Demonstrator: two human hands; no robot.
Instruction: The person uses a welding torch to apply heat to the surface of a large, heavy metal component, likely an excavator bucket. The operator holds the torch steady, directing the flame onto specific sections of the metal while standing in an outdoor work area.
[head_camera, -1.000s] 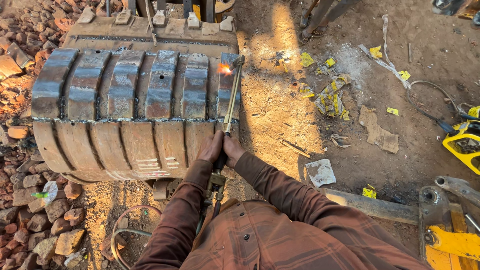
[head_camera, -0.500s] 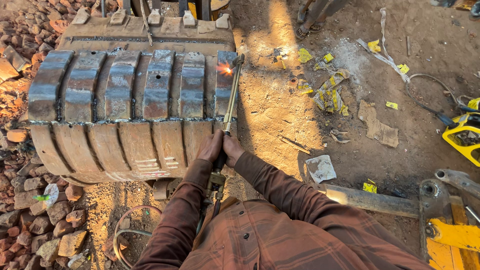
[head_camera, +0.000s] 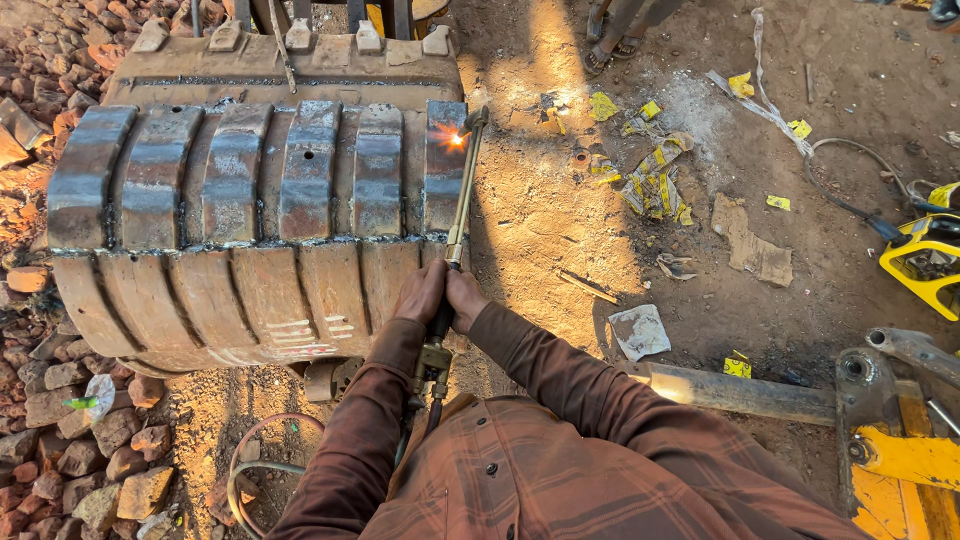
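Note:
A large rusty excavator bucket (head_camera: 250, 230) lies upside down on the dirt in front of me, with steel wear strips welded across its back. Both hands grip a long brass cutting torch (head_camera: 461, 190). My left hand (head_camera: 420, 293) and my right hand (head_camera: 466, 296) are clasped together around its handle, close to the bucket's lower right corner. The torch tip reaches up to the bucket's right-hand strip, where a bright orange flame (head_camera: 455, 138) with sparks burns against the steel. A hose runs from the handle down under my arms.
Broken bricks and stones (head_camera: 70, 440) pile up at the left. Yellow paper scraps (head_camera: 655, 175) and cardboard litter the dirt to the right. A steel bar (head_camera: 740, 390) and yellow machine parts (head_camera: 905, 460) lie at the lower right. Another person's sandalled feet (head_camera: 610, 50) stand at the top.
Hands and torch keep the same grip and place on the bucket's right strip. The flame still burns. The view has shifted slightly.

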